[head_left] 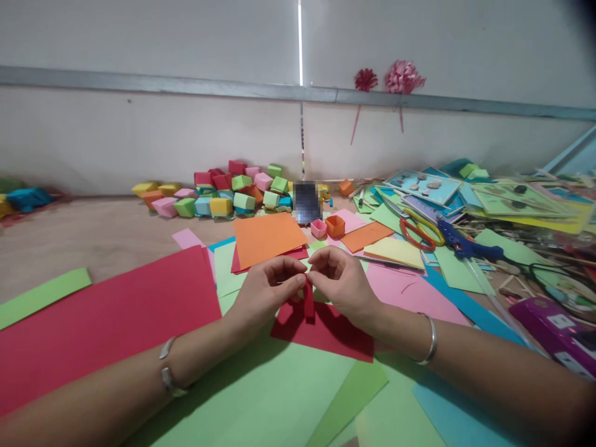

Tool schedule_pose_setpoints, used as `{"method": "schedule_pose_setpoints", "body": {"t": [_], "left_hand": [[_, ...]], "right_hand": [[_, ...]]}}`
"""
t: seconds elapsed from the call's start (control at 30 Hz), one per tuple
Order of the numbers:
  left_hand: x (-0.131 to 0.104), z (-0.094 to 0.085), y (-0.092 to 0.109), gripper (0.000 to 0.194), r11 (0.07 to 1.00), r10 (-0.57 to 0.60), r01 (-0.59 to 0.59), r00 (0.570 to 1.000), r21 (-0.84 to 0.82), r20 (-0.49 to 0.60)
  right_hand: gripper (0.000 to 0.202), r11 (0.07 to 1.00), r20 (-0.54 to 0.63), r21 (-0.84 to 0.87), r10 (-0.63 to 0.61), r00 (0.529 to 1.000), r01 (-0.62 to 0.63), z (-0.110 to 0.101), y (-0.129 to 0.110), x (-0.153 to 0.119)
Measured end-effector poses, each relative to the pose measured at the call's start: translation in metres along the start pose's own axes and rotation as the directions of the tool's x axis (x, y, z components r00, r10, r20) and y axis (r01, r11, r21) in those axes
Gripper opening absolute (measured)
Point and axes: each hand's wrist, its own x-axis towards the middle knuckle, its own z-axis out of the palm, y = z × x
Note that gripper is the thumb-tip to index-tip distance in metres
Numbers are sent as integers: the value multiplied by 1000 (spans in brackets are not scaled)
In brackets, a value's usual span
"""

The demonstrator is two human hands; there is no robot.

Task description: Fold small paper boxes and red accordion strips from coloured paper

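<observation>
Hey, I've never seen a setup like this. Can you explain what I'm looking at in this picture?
Sure. There's no machine here: these are a person's own bare hands. The single picture comes from a camera worn on that person's head, looking forward and down.

The left hand pinches the top of a narrow red paper strip. The right hand has its fingertips there too, though whether it grips is hard to tell. Below the strip lies a smaller red sheet.

Around them, the surface holds a large red sheet on the left, an orange sheet ahead, colourful paper blocks farther back, and scissors on the right.
</observation>
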Motion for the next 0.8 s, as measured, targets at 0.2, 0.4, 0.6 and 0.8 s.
{"method": "schedule_pose_setpoints", "body": {"t": [0.2,0.4,0.6,0.8], "left_hand": [[2,1,-1,26,998,-22,22,1000,-57,-12],[3,1,1,29,972,-119,100,990,-211,-78],[6,1,-2,30,929,-214,173,972,-327,-95],[5,2,-8,23,920,-166,131,984,-369,-64]], "right_hand": [[10,1000,18,-9,-4,1000,4,5,-1,-5],[12,946,97,-213,-227,969,243,-1,-3,-4],[15,807,220,-395,-381,898,439,-8,1,1],[8,876,126,-382,-267,955,295,-5,-1,-1]]}}
